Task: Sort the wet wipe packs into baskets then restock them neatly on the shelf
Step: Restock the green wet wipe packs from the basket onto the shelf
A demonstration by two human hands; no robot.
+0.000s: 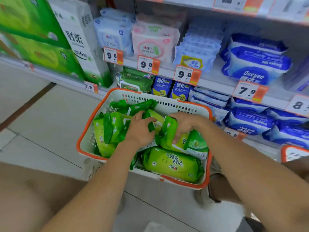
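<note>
Shop floor, basket (87,141), green packs (172,163) under both gripping hands (140,129).

Both hands down in the white basket (103,104) with its orange rim, left hand (139,129) gripping one green wipe pack (150,122), right hand (184,125) clutching another (168,131) — more green packs (172,163) piled around, blue packs (255,62) on the shelf (215,84) behind

Floor (50,131): pale tiles, dark grout lines, near and left; shelving (215,84): white tiers along the far side and right, orange-and-white price tags (187,75) on front edges; lighting even.
</note>
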